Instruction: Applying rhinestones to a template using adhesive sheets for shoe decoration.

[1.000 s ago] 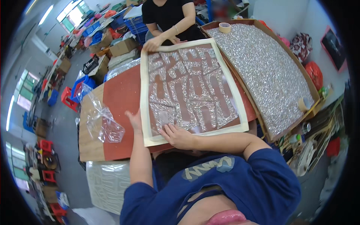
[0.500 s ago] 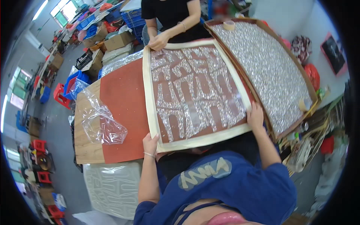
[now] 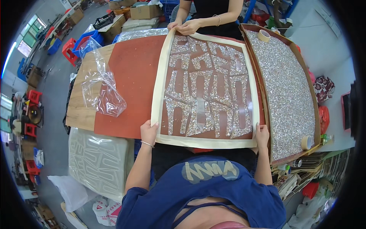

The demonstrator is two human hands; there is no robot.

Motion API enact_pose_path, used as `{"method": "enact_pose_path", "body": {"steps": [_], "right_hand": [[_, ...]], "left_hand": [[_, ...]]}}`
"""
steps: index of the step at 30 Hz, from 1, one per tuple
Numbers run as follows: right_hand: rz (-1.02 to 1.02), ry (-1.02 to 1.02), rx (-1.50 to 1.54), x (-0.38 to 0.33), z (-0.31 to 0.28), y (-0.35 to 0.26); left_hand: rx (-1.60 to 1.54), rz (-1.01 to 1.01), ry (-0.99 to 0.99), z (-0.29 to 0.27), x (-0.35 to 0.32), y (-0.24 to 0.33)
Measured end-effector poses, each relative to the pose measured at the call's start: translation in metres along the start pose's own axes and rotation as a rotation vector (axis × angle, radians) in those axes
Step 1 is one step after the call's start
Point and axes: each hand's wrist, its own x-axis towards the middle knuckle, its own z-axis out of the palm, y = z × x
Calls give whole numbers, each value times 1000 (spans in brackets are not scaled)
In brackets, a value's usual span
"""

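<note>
A clear sheet edged in cream tape (image 3: 202, 142) lies in front of me on a reddish-brown board (image 3: 129, 84). Silvery glitter pieces (image 3: 196, 120) with long slots show within the border. My left hand (image 3: 150, 131) is closed on the near left corner, thumb on top. At the near right corner my right hand (image 3: 262, 135) grips the tape edge the same way. Across from me, a co-worker's hands (image 3: 185, 27) pinch the far left corner, which is lifted a little.
To the right stands a shallow brown tray (image 3: 315, 114) of silvery glitter material with two tape rolls (image 3: 306, 142) on it. Crumpled clear plastic (image 3: 110, 99) lies on the left boards. Below them is a stack of clear moulded sheets (image 3: 97, 160). Red stools (image 3: 69, 51) stand beyond.
My right hand has shifted from the right edge down to the near right corner. The sheet now lies squarer to me. The co-worker's hands remain at the far left corner.
</note>
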Motion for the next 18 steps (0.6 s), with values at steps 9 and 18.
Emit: {"method": "enact_pose_path", "body": {"steps": [9, 18], "right_hand": [[-1115, -250, 236, 16, 56, -193], [-1127, -354, -268, 23, 212, -339]], "left_hand": [[106, 5, 105, -6, -14, 5], [39, 3, 79, 13, 9, -5]]}}
